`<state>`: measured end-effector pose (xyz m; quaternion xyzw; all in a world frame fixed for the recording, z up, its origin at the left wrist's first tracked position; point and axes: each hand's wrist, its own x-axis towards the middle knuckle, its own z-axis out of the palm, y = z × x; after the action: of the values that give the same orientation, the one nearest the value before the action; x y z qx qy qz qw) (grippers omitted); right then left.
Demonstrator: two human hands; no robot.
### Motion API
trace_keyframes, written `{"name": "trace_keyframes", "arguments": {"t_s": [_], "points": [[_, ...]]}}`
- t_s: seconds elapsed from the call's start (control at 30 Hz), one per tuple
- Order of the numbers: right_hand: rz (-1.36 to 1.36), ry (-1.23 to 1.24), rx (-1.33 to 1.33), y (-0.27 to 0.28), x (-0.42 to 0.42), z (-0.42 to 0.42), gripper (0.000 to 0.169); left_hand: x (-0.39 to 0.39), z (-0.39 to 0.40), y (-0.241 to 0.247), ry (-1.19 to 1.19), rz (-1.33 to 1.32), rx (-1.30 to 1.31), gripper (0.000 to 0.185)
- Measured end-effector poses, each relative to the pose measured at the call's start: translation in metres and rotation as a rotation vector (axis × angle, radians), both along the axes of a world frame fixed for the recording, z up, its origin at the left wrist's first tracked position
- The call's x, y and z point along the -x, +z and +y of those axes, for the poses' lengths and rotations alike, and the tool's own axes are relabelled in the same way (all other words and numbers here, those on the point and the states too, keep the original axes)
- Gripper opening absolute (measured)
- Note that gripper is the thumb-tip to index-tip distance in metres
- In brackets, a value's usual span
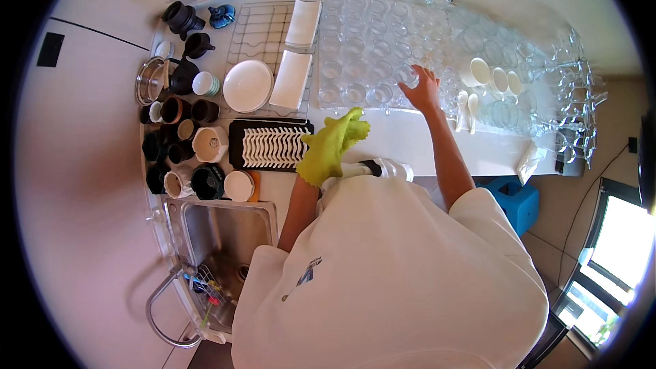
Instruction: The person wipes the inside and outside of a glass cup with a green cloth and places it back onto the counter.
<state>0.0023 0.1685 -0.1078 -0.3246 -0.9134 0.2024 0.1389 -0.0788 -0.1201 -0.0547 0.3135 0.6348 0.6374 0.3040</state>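
Observation:
My left hand [328,156] is wrapped in a yellow-green cloth [335,146] near the counter's front edge, right of a black tray with a wavy white rack [274,147]. The cloth hides its fingers, and part of it sticks up past the hand. My right hand [421,87] reaches over rows of clear drinking glasses [353,69]. Its thumb and fingers are spread around the rim of one clear glass [407,73]; whether they touch it cannot be told. White mugs [479,72] and two white spoons [472,107] lie to the right of this hand.
A wire rack [256,23] holds white plates [248,86] at the left. Dark teapots [183,77] and several cups [207,182] crowd the left end, above a steel sink [225,225] with a curved faucet [154,312]. Stemmed glasses [579,107] stand far right; a blue stool [520,205] is below.

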Motion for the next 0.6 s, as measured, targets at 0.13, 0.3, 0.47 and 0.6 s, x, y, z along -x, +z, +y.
{"name": "trace_keyframes", "arguments": {"t_s": [0.13, 0.3, 0.47, 0.6], "points": [[0.022, 0.011, -0.017, 0.006, -0.004, 0.002, 0.052, 0.000, -0.004, -0.002, 0.028, -0.009, 0.004, 0.038], [0.232, -0.007, -0.013, 0.023, -0.016, 0.003, 0.050, 0.000, -0.003, -0.002, 0.048, -0.001, 0.008, 0.038], [0.485, -0.121, 0.220, 0.065, -0.028, -0.004, 0.046, 0.001, -0.002, -0.005, 0.065, 0.006, 0.019, 0.037], [0.812, -0.246, 0.674, 0.080, -0.034, -0.017, 0.027, 0.004, 0.006, -0.011, 0.061, 0.041, 0.024, 0.037]]}}
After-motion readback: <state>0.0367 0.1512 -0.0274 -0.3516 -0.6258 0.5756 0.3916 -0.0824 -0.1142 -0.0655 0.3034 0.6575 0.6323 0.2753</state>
